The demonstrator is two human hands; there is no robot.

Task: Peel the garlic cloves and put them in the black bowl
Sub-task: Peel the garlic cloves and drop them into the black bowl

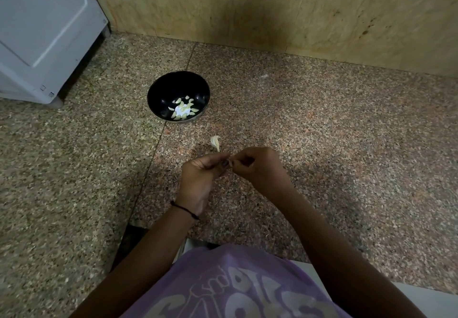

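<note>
The black bowl (158,94) stands on the speckled granite counter, holding several peeled pale garlic cloves (183,109) at its bottom. One unpeeled garlic clove (215,142) lies on the counter just beyond my hands. My left hand (202,171) and my right hand (255,166) meet fingertip to fingertip in front of the bowl, fingers curled and pinching something small between them. What they pinch is almost wholly hidden by the fingers.
The granite counter (322,131) meets a beige stone wall (247,7) at the back. A white appliance (42,32) stands at the back left. The counter's front edge runs just before my purple shirt (235,283).
</note>
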